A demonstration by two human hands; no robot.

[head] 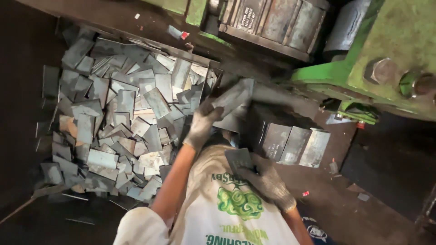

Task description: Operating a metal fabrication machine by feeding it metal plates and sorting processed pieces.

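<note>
1. Progress: a big loose heap of flat grey rectangular steel plates (122, 118) fills the open dark metal bin (213, 68) on the left, so most of the stock looks unhandled. On the right, three grey plates stand on edge in a neat row (295, 145) below the green-painted press frame (390, 41). Judging by that, only a small batch is staged and the bulk is left.
2. Left hand (204, 122), in a dirty knit glove: arm stretched forward and up, fingers closed around one grey steel plate (234, 97), which is lifted clear of the heap, tilted, just past the bin's right edge.
3. Right hand (265, 181), also gloved: held low and close to the body over the printed white shirt (227, 213), fingers pinched on a second, smaller grey plate (238, 159) held roughly upright.
4. Both plates are in the air, between heap and row, touching neither.
5. The dark rusty die block (268, 22) at the top is partly cut off; can't tell whether it's loaded.
</note>
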